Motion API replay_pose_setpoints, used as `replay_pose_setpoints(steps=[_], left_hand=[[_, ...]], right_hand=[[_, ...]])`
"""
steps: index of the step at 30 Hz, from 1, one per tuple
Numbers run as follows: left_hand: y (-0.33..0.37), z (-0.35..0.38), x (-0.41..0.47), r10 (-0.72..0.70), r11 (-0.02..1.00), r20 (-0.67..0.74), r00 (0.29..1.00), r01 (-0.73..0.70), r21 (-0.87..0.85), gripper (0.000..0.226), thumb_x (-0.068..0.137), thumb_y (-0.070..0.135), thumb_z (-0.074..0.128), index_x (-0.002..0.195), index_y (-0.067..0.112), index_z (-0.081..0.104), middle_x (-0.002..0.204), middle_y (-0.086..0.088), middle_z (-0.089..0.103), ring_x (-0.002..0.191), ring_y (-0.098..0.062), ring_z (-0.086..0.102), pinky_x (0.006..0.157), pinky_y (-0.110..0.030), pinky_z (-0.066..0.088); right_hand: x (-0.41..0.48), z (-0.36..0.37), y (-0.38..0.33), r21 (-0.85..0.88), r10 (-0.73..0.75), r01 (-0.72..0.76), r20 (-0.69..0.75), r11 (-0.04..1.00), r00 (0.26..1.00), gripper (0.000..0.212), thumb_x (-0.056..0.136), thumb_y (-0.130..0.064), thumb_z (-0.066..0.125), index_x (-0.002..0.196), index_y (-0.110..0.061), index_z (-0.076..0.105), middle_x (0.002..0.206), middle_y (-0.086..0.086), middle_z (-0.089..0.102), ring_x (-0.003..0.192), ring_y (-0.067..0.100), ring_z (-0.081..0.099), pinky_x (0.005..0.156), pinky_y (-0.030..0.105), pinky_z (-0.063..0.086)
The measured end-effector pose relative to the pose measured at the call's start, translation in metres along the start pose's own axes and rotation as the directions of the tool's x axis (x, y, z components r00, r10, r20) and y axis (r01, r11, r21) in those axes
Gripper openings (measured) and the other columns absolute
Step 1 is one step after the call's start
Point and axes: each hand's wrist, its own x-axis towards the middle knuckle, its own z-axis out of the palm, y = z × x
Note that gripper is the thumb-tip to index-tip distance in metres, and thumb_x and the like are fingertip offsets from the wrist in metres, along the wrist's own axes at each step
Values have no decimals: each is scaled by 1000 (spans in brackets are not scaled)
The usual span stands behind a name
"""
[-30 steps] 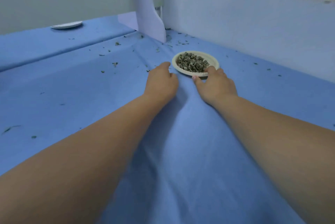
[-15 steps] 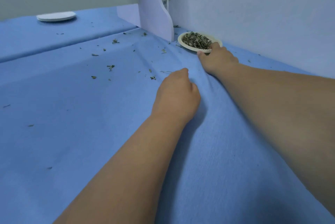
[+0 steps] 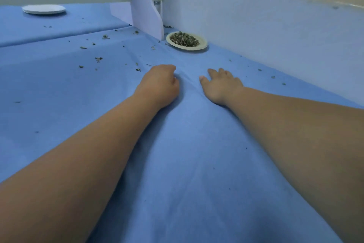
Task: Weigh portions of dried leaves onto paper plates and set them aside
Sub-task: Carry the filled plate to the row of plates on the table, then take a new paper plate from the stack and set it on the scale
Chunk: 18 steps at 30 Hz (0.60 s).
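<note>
A paper plate (image 3: pixel 202 46) heaped with dried leaves (image 3: pixel 184 39) sits in the far corner, beside the white divider and close to the wall. My right hand (image 3: pixel 221 85) lies flat on the blue cloth, fingers spread, well short of the plate and holding nothing. My left hand (image 3: pixel 160 85) rests on the cloth to its left with the fingers curled under; nothing shows inside it. An empty white plate (image 3: pixel 43 9) lies at the far left.
The blue cloth (image 3: pixel 59 89) covers the whole table and carries scattered leaf crumbs (image 3: pixel 98 59) left of my hands. A white curved divider panel (image 3: pixel 144 2) stands upright at the back. A pale wall (image 3: pixel 256 36) runs along the right side.
My right hand has let go of the leaf plate and drawn back toward me. The plate stays in the corner by the divider. My left hand has barely moved.
</note>
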Motion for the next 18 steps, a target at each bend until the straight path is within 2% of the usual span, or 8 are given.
replay_pose_setpoints(steps=[3, 5, 7, 9, 11, 13, 15, 18], left_hand=[[24, -3, -29, -78, 997, 48, 996, 78, -6, 23, 91, 8, 42, 102, -1, 59, 109, -19, 63, 105, -37, 56, 84, -40, 44], [53, 1, -63, -101, 992, 72, 992, 106, -66, 37, 90, 5, 44, 122, -2, 61, 130, -20, 60, 123, -35, 52, 100, -38, 40], [87, 5, -102, -75, 991, 88, 993, 84, -100, 45, 90, 3, 47, 133, 1, 58, 139, -19, 57, 131, -33, 49, 108, -34, 33], [126, 7, -142, -43, 987, 87, 995, 56, -149, 46, 90, 3, 49, 135, 1, 57, 140, -20, 56, 132, -32, 49, 109, -31, 29], [161, 4, -180, -53, 969, 102, 993, 76, -234, 36, 88, 3, 49, 121, 3, 64, 124, -21, 64, 118, -35, 56, 97, -30, 37], [196, 1, -219, -54, 939, 121, 991, 91, -330, 23, 86, 2, 45, 99, 3, 64, 100, -24, 63, 92, -36, 58, 75, -33, 42], [231, -6, -259, -9, 912, 96, 995, 47, -407, 17, 86, 1, 41, 77, 7, 54, 79, -19, 60, 67, -24, 50, 58, -32, 37], [288, -22, -315, 96, 874, 13, 995, -78, -480, 20, 87, 4, 42, 68, 9, 45, 58, -2, 48, 56, -15, 38, 53, -29, 29]], right_hand=[[-56, -2, 23, -19, -31, 31, 28, 999, 999, 67, 101, -56, 15, 160, -26, 11, 168, 8, 5, 154, 28, 5, 122, 52, 8], [-100, -4, 37, -2, -81, 81, 25, 997, 996, 61, 105, -48, 17, 160, -22, 14, 168, 9, 7, 154, 28, 8, 123, 49, 10], [-145, -9, 48, 35, -134, 134, 14, 990, 991, 54, 108, -36, 22, 159, -16, 22, 166, 12, 15, 152, 29, 16, 122, 45, 16], [-196, -19, 60, 78, -165, 163, 26, 984, 986, 50, 109, -29, 28, 156, -12, 30, 163, 14, 26, 148, 30, 26, 119, 39, 22], [-250, -30, 70, 171, -164, 158, 20, 972, 986, 48, 108, -28, 34, 154, -13, 36, 159, 11, 35, 145, 29, 33, 115, 34, 25], [-306, -43, 84, 277, -120, 135, -72, 951, 990, 49, 107, -29, 38, 153, -15, 37, 158, 8, 39, 145, 26, 35, 114, 32, 26], [-362, -58, 99, 351, -56, 121, -190, 929, 980, 49, 106, -31, 38, 153, -16, 39, 156, 7, 43, 143, 26, 38, 112, 33, 30], [-447, -83, 129, 405, 27, 104, -305, 908, 952, 46, 105, -31, 40, 150, -20, 44, 149, 7, 51, 135, 26, 47, 105, 31, 36]])
